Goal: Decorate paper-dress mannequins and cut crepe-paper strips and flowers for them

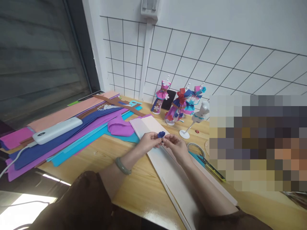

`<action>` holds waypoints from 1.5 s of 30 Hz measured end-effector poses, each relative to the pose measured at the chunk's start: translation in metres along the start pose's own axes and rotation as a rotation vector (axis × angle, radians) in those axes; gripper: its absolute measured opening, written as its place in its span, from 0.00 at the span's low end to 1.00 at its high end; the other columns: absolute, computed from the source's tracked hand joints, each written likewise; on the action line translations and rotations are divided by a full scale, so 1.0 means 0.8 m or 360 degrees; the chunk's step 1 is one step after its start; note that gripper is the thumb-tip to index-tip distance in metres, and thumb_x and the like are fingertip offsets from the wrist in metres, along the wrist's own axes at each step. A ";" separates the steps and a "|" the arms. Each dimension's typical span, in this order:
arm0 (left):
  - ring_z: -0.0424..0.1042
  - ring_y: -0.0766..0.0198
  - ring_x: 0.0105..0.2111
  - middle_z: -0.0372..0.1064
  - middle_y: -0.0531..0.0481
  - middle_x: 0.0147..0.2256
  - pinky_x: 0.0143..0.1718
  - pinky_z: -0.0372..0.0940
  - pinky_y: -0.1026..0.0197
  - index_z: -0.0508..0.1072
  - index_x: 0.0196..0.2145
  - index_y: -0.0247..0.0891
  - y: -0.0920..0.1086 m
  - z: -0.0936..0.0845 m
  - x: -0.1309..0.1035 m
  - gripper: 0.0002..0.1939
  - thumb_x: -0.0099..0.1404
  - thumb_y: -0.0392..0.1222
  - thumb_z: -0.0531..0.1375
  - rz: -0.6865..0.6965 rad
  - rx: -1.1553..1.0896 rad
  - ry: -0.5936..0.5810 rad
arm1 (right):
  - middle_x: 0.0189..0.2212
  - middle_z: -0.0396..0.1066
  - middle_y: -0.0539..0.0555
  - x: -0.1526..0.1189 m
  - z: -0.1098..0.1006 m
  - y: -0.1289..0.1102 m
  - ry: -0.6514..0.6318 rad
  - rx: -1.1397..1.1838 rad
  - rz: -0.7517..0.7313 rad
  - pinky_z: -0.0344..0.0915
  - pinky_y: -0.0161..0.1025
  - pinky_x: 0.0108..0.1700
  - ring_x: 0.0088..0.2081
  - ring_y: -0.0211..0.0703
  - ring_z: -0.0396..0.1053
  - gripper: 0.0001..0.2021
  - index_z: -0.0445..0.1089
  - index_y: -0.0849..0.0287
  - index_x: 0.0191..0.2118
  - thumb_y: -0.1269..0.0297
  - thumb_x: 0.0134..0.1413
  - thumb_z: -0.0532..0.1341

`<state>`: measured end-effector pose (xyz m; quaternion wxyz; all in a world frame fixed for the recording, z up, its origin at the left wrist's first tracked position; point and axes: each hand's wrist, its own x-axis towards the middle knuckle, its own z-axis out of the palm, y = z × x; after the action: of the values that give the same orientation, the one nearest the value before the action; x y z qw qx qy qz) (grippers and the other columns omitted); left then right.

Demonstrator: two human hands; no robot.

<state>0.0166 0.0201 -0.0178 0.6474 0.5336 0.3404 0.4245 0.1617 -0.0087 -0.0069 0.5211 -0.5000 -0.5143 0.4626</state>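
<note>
A small dark blue pleated paper flower (161, 134) is pinched between the fingertips of both hands. My left hand (149, 142) grips its left side, with a green bangle on the wrist. On the other side, my right hand (177, 146) holds its lower right edge. Both hands are just above long pale pink paper sheets (168, 163) lying across the wooden table. The base of the flower is hidden by my fingers.
Coloured paper strips (100, 118) and a white power bank (57, 130) with a cable lie at left. Small dress forms in paper dresses (179, 105), a bare white dress form (202, 111), a phone (169, 99), a tape roll (196, 147) and yellow-black scissors (213, 167) are beyond and right.
</note>
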 end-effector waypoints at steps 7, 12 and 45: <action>0.70 0.67 0.26 0.70 0.47 0.27 0.27 0.63 0.66 0.70 0.31 0.32 -0.004 -0.003 0.003 0.14 0.50 0.46 0.64 -0.0001 0.0014 0.0023 | 0.23 0.69 0.49 0.000 0.000 0.002 -0.0028 -0.0003 -0.0049 0.61 0.36 0.30 0.25 0.34 0.64 0.13 0.70 0.58 0.30 0.55 0.40 0.66; 0.69 0.68 0.26 0.70 0.48 0.26 0.27 0.63 0.66 0.70 0.30 0.32 -0.003 0.000 0.002 0.14 0.50 0.45 0.64 -0.0015 0.0024 0.0021 | 0.22 0.69 0.48 0.000 0.001 0.004 -0.0021 0.0008 -0.0050 0.61 0.34 0.29 0.24 0.33 0.64 0.13 0.70 0.59 0.30 0.56 0.39 0.67; 0.70 0.68 0.26 0.70 0.49 0.25 0.27 0.62 0.66 0.69 0.29 0.33 -0.002 0.002 0.001 0.15 0.48 0.46 0.65 0.0009 0.0001 0.0026 | 0.22 0.69 0.48 0.003 0.000 0.010 0.0032 0.0003 -0.0065 0.62 0.34 0.29 0.24 0.34 0.66 0.14 0.70 0.59 0.30 0.56 0.37 0.67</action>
<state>0.0189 0.0201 -0.0193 0.6433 0.5313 0.3441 0.4306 0.1619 -0.0057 -0.0148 0.5360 -0.4936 -0.5187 0.4472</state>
